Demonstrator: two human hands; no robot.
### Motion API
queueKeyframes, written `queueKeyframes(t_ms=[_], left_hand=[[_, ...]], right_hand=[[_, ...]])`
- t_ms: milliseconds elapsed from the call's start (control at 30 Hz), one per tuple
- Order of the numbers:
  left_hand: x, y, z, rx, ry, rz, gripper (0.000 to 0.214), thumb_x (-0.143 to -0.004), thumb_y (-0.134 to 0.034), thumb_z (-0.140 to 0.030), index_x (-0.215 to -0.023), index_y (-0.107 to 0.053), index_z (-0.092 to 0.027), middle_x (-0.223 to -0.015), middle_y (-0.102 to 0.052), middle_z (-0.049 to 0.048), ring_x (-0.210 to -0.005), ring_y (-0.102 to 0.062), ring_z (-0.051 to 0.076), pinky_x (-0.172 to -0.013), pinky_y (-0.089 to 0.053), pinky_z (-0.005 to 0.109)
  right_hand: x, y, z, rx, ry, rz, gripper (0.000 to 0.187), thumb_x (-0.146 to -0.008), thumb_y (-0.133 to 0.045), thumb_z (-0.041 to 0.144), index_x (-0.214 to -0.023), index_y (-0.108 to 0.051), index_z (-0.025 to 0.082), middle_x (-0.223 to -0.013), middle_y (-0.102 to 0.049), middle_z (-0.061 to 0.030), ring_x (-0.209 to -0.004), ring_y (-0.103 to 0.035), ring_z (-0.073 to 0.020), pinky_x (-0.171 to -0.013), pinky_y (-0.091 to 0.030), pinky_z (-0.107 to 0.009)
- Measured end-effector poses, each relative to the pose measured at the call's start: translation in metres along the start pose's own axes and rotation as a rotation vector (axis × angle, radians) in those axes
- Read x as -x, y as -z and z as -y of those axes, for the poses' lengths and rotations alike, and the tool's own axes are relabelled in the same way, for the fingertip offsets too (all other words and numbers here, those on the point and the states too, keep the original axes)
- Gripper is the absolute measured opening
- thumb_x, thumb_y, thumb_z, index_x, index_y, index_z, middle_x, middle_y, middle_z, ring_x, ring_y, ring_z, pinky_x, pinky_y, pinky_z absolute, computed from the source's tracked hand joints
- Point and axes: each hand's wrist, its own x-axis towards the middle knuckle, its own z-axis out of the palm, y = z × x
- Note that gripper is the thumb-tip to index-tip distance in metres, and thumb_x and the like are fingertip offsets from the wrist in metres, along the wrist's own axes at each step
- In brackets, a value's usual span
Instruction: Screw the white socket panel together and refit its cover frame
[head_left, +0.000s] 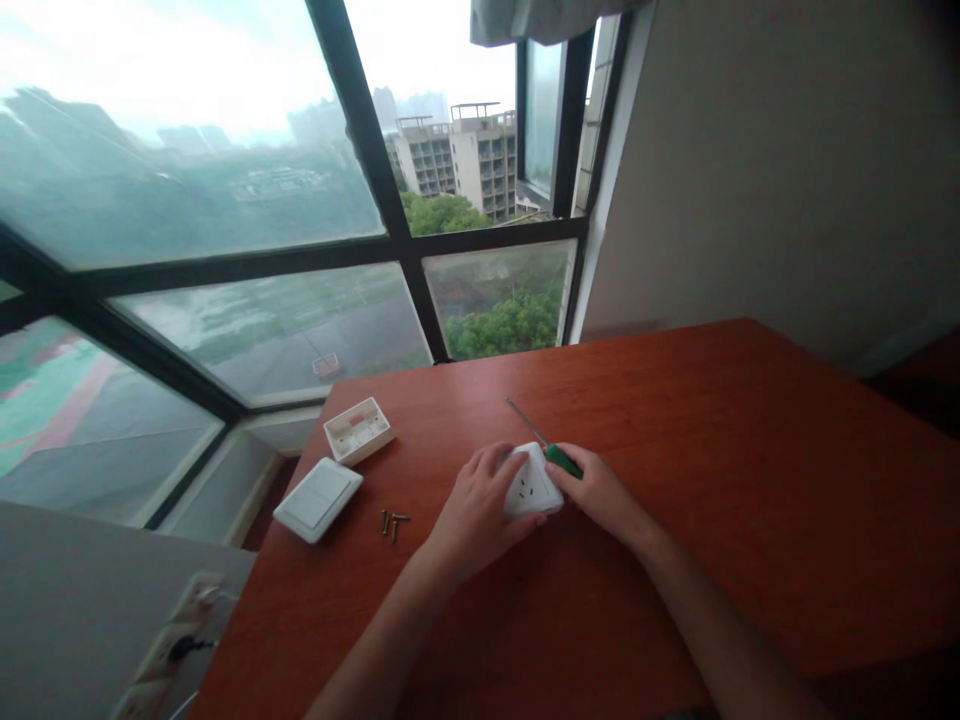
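My left hand (484,500) is closed around a white wall socket (531,484), its fingers over the far edge and the thumb along the near side. Slots show in the socket's face. In my right hand (596,490) is a screwdriver with a green handle (564,461); its thin metal shaft (525,420) points away to the upper left, past the socket. The right fingers lie close against the socket's right edge; whether they also press on it I cannot tell. Several brass-coloured screws (393,523) lie on the table to the left of my left hand.
A white wall switch (318,499) and an open cream back box (358,430) lie at the left edge of the reddish-brown table (750,480). Beyond the table stand dark-framed windows (412,250). Wall outlets with a black plug (184,648) are at lower left.
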Motion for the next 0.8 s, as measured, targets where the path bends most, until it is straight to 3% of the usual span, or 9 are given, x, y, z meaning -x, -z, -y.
queueKeyframes(t_ms=[100,200,267,367,600,800], left_hand=[[-0.001,-0.003,-0.002,-0.014,0.000,-0.004,0.070,-0.076,-0.072,-0.040,-0.137,-0.041,-0.023,-0.139,-0.044,0.0134,-0.128,-0.042,0.030,-0.107,-0.038,0.049],[0.002,-0.002,-0.002,-0.010,0.000,0.006,0.070,-0.078,-0.070,-0.041,-0.138,-0.040,-0.023,-0.142,-0.042,0.0138,-0.129,-0.040,0.031,-0.107,-0.036,0.050],[0.004,0.000,-0.001,0.005,-0.007,0.014,0.070,-0.079,-0.069,-0.040,-0.139,-0.038,-0.023,-0.144,-0.039,0.0139,-0.131,-0.038,0.031,-0.108,-0.035,0.051],[0.005,0.002,-0.002,0.028,-0.007,0.023,0.071,-0.079,-0.069,-0.038,-0.140,-0.037,-0.024,-0.145,-0.039,0.0133,-0.131,-0.038,0.032,-0.108,-0.035,0.052],[0.003,-0.006,-0.008,0.028,0.031,-0.013,0.068,-0.078,-0.069,-0.039,-0.137,-0.040,-0.022,-0.144,-0.039,0.0142,-0.132,-0.037,0.034,-0.109,-0.034,0.053],[0.002,-0.010,-0.009,0.043,0.008,-0.061,0.067,-0.078,-0.067,-0.034,-0.137,-0.039,-0.020,-0.141,-0.041,0.0166,-0.129,-0.040,0.034,-0.108,-0.036,0.052]], right_hand=[[0.001,0.004,0.002,0.013,-0.002,0.010,0.028,-0.086,-0.051,0.037,-0.098,-0.067,0.016,-0.090,-0.071,-0.0069,-0.079,-0.065,-0.0213,-0.071,-0.051,-0.031],[0.009,0.014,0.007,0.057,-0.010,-0.028,0.034,-0.088,-0.048,0.035,-0.112,-0.064,0.017,-0.107,-0.071,-0.0106,-0.097,-0.065,-0.0246,-0.086,-0.050,-0.036],[0.023,0.024,0.012,0.141,-0.006,-0.046,0.039,-0.088,-0.046,0.031,-0.122,-0.060,0.018,-0.122,-0.066,-0.0118,-0.113,-0.060,-0.0256,-0.097,-0.045,-0.040],[0.056,0.039,0.018,0.308,0.024,0.017,0.042,-0.089,-0.044,0.026,-0.128,-0.055,0.019,-0.126,-0.064,-0.0112,-0.116,-0.060,-0.0247,-0.099,-0.046,-0.042],[0.142,0.054,-0.007,0.646,0.165,-0.060,0.040,-0.094,-0.043,0.027,-0.134,-0.050,0.024,-0.128,-0.064,-0.0057,-0.113,-0.063,-0.0200,-0.091,-0.055,-0.031],[0.166,0.046,-0.023,0.823,0.295,-0.045,0.042,-0.094,-0.046,0.027,-0.135,-0.048,0.023,-0.121,-0.068,-0.0050,-0.104,-0.068,-0.0200,-0.081,-0.059,-0.030]])
